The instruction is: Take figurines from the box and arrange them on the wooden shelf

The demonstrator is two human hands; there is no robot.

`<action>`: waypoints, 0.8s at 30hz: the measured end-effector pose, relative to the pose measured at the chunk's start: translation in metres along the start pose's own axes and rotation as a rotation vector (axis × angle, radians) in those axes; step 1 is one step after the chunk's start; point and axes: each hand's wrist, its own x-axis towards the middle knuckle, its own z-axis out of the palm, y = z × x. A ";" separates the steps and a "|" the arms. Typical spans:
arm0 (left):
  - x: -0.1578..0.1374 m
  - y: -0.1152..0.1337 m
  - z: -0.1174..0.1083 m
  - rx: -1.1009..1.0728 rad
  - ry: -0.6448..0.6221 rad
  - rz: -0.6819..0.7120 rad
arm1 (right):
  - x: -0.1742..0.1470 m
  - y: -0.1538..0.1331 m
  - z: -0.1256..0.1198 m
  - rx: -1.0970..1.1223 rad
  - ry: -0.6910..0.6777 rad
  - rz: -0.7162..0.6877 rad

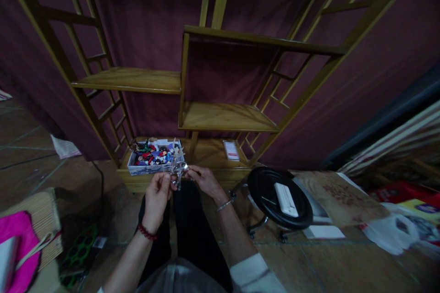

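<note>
A clear, shiny figurine [178, 168] with thin branching parts at its top, like antlers, is held upright between both hands above my lap. My left hand [157, 196] pinches its lower left side between thumb and fingers, a dark red bead bracelet round the wrist. At the right side of the figurine, my right hand [205, 181] has closed its thumb and fingertips on it; a silver bangle circles that wrist. Just behind, on the low shelf, a patterned box [146, 169] holds many small colourful figures [156, 154], partly covered by the figurine.
A wooden shelf unit [230, 116] stands ahead, with a white card [231, 150] on its bottom board. To the right are a black round stool [261, 192] bearing a white pack [286, 199], and plastic bags [392, 229]. A bright pink item [25, 229] lies left.
</note>
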 end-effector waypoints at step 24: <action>-0.007 0.016 0.005 -0.284 -0.116 -0.313 | 0.000 0.009 -0.002 0.045 0.072 -0.094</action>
